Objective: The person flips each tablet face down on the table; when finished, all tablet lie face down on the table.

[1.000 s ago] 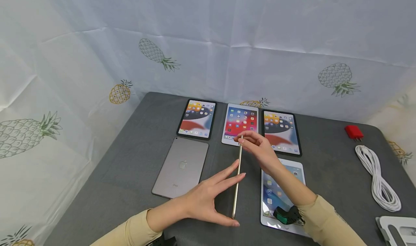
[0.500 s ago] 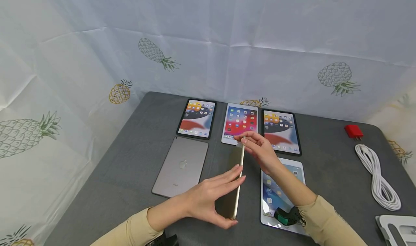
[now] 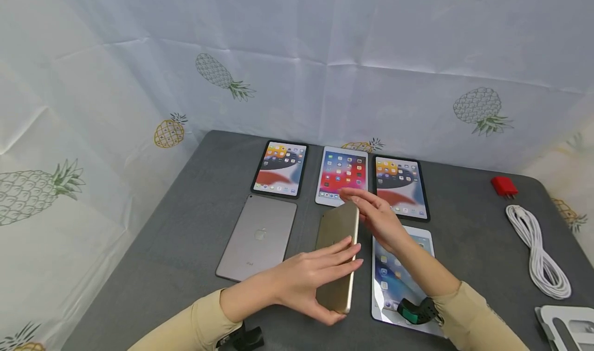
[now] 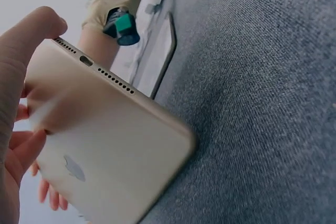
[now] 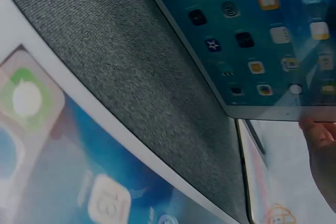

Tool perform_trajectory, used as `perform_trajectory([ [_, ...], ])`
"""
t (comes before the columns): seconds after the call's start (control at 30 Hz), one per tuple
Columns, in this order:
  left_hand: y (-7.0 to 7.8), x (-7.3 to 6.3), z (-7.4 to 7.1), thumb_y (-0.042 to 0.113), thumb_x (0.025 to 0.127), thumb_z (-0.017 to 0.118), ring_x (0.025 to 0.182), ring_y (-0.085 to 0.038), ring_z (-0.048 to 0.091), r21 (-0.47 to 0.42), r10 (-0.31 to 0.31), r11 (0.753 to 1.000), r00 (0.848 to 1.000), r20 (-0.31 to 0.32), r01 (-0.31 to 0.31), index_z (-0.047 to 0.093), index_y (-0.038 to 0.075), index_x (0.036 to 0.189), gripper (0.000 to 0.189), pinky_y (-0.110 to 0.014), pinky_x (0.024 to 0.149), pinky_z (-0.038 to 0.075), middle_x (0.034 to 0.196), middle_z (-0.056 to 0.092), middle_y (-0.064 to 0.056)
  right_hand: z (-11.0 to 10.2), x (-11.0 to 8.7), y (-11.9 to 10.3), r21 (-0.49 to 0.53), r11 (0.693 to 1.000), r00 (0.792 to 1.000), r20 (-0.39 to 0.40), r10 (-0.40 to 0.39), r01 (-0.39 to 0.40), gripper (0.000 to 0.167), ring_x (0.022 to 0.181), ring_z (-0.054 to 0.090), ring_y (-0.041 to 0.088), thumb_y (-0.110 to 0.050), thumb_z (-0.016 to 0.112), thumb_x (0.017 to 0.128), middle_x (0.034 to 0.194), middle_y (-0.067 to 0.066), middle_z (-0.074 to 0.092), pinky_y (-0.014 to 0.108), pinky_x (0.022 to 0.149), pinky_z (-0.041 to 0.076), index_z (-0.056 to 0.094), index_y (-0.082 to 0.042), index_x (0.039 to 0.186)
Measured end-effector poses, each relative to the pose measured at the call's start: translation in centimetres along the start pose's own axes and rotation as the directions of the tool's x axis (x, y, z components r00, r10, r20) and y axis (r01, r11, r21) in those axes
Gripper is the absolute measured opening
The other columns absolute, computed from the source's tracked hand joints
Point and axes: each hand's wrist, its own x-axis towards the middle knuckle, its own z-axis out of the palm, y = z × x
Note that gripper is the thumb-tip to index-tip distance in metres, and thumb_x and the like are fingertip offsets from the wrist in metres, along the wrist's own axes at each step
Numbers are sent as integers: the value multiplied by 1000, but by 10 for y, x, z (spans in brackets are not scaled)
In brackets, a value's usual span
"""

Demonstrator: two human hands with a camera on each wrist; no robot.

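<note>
A gold-backed tablet [image 3: 340, 221] stands tilted on its long edge over the table, its back turned to the left. My left hand [image 3: 303, 283] grips it, the thumb at the short end nearest me and the fingers along the upper edge. At the far end, my right hand [image 3: 378, 219] pinches the tablet's edge. The left wrist view shows the tablet's back [image 4: 115, 135] with its apple logo, port and speaker holes, and one long edge on the grey cloth. Its lit screen [image 5: 252, 40] with app icons faces the right wrist camera.
A grey tablet [image 3: 257, 237] lies face down to the left. Behind are a black-framed tablet [image 3: 280, 168], a white one [image 3: 342, 173] and another black-framed one [image 3: 401, 186]. A white-framed tablet [image 3: 403, 276] lies under my right forearm. Rightward: red charger [image 3: 504, 186], white cable [image 3: 538, 253], white stand [image 3: 571, 325].
The tablet has gone from edge-on to tilted, its upper edge leaning right so that its gold back shows. Both hands have shifted slightly right with it.
</note>
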Motion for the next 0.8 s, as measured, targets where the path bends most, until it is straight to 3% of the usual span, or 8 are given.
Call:
perform_trajectory([
  [0.2,0,3,5,48,74,78,141,-31,32,44,7,999,997,77,-10,48,-2,141,89,-21,107,31,150,40,-16,-7,-5,-1,4,997,997,-17,79,-79,52,131,49,25,-25,51,103,148,21,42,29,97,46,39,2,146],
  [0.37,0,3,11,50,79,71,138,-26,39,131,11,991,985,174,-34,57,3,136,75,-21,109,28,144,49,-13,-10,-8,8,4,990,987,-65,144,-144,54,123,56,18,-25,55,101,140,12,54,28,96,47,40,1,146],
  [0.47,0,2,14,47,81,70,138,-24,40,130,-5,991,972,235,-26,59,5,134,68,-21,111,25,142,51,-12,-12,-9,14,-45,986,984,-83,157,-161,51,124,56,19,-24,55,101,138,10,56,29,96,47,44,0,145],
  [0.57,0,0,16,43,81,72,138,-22,39,83,-31,997,961,275,9,58,5,135,67,-22,111,24,143,50,-12,-13,-9,18,-166,975,986,-94,135,-149,49,124,55,25,-25,56,101,137,14,56,29,95,47,48,0,142],
  [0.67,0,-3,17,42,81,73,138,-19,40,67,-48,997,953,299,29,58,5,135,67,-21,110,26,144,50,-12,-14,-9,19,-341,931,990,-96,105,-132,45,116,61,27,-26,58,99,132,16,60,25,90,51,54,-1,137],
  [0.8,-1,-7,22,45,85,69,135,-14,44,159,-34,987,945,326,-19,61,8,132,60,-18,107,31,140,54,-8,-14,-7,21,-583,808,996,-74,49,-83,40,91,63,22,-28,64,95,119,13,67,22,73,52,64,-5,128],
])
